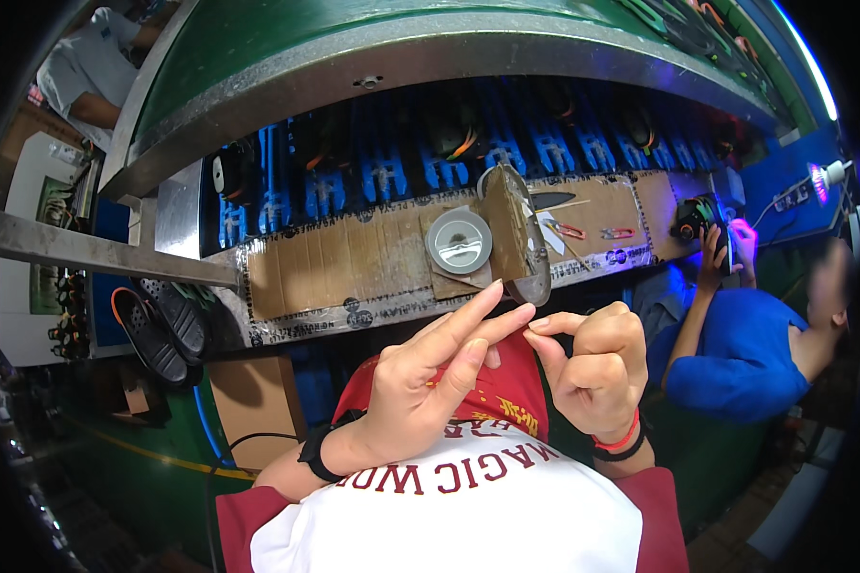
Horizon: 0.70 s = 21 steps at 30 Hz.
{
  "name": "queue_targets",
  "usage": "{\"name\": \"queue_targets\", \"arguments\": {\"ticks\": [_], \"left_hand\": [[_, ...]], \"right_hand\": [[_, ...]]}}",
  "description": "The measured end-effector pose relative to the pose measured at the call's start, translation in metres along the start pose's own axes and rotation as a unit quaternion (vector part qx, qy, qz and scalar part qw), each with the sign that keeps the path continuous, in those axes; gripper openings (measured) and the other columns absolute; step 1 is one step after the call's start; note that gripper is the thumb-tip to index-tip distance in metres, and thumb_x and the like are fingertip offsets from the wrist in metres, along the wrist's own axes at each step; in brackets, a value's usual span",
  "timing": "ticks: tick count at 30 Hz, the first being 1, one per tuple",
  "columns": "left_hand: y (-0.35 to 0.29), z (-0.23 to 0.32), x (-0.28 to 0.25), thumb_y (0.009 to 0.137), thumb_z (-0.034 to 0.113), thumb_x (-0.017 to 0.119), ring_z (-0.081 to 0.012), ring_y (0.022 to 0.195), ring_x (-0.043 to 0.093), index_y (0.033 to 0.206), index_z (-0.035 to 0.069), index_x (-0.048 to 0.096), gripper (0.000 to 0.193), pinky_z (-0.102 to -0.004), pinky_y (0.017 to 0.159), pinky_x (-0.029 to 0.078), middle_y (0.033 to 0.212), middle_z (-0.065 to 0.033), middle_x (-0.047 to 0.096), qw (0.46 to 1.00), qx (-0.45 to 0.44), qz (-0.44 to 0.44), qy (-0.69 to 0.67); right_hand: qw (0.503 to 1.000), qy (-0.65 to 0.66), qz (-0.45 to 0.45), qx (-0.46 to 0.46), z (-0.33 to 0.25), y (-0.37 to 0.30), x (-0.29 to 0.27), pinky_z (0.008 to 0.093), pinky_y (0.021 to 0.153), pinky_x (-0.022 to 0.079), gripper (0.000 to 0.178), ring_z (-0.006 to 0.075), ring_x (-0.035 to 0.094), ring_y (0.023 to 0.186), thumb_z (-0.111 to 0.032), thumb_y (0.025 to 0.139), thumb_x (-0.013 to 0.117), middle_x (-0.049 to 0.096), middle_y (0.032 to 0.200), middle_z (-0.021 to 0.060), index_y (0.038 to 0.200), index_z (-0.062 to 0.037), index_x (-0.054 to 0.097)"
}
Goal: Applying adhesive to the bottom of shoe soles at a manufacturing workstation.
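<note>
My left hand (416, 382) is raised in front of my shirt with its index and middle fingers stretched out and apart, and nothing shows in its palm. Close to those fingertips, my right hand (597, 368) pinches thumb and index finger together. Anything between them is too small to make out. Just beyond my hands, a round pale dish (459, 242) with a shiny inside sits on a square of cardboard. Beside it an upright cardboard-faced stand (513, 229) with a rounded metal rim rises from the ledge.
The cardboard-covered ledge (334, 263) also bears a dark blade (556, 200) and red-handled snips (569, 231). Behind it runs a row of blue holders (382, 177) with shoes under a metal frame (373, 81). Black clogs (153, 325) hang at left. A co-worker in blue (745, 353) handles a shoe at right.
</note>
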State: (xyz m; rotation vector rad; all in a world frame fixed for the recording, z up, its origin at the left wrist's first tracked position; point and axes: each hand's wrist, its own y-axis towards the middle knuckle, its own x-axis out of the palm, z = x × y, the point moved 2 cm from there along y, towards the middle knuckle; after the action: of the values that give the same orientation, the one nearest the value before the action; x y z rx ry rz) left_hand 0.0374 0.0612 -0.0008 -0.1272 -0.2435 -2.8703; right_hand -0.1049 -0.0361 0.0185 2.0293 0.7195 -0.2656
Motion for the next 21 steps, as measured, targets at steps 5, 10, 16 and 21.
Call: {"name": "queue_targets", "arguments": {"ticks": [5, 10, 16, 21], "left_hand": [[-0.001, 0.0022, -0.0003, 0.098, 0.009, 0.044, -0.0088, 0.079, 0.057, 0.135, -0.005, 0.042, 0.04, -0.0194, 0.068, 0.048, 0.116, -0.0159, 0.065, 1.0, -0.027, 0.003, -0.016], [-0.0003, -0.0004, -0.0003, 0.098, 0.007, 0.044, -0.0086, 0.083, 0.059, 0.136, -0.005, 0.042, 0.039, -0.0208, 0.074, 0.05, 0.116, -0.0152, 0.065, 1.0, -0.019, -0.005, 0.002], [-0.0015, -0.0004, -0.0005, 0.098, 0.005, 0.044, -0.0103, 0.087, 0.062, 0.135, -0.005, 0.042, 0.039, -0.0231, 0.079, 0.051, 0.116, -0.0159, 0.064, 1.0, -0.012, -0.011, 0.022], [-0.0023, -0.0027, 0.0011, 0.097, 0.004, 0.044, -0.0117, 0.087, 0.063, 0.135, -0.006, 0.042, 0.039, -0.0236, 0.079, 0.052, 0.116, -0.0181, 0.063, 1.0, -0.006, -0.012, 0.012]], "right_hand": [[0.999, 0.006, -0.039, -0.008, -0.0001, 0.0002, -0.0032, 0.0314, 0.064, 0.055, 0.022, 0.0223, 0.053, 0.07, 0.007, 0.065, 0.072, 0.048, 0.082, 0.0075, 0.075, -0.0041, 0.056], [0.996, -0.056, -0.065, -0.022, -0.0051, 0.0035, -0.0004, 0.027, 0.057, 0.05, 0.04, 0.0194, 0.058, 0.07, 0.017, 0.063, 0.076, 0.042, 0.079, 0.0033, 0.074, -0.0114, 0.049], [0.994, -0.062, -0.084, -0.033, -0.0063, 0.0063, 0.0003, 0.0273, 0.054, 0.049, 0.039, 0.0204, 0.056, 0.071, 0.016, 0.062, 0.076, 0.042, 0.08, 0.0042, 0.075, -0.0105, 0.05], [0.996, -0.042, -0.077, -0.017, -0.0055, 0.0048, 0.0017, 0.0275, 0.055, 0.05, 0.04, 0.0204, 0.055, 0.07, 0.016, 0.062, 0.076, 0.042, 0.08, 0.0043, 0.075, -0.0108, 0.049]]}}
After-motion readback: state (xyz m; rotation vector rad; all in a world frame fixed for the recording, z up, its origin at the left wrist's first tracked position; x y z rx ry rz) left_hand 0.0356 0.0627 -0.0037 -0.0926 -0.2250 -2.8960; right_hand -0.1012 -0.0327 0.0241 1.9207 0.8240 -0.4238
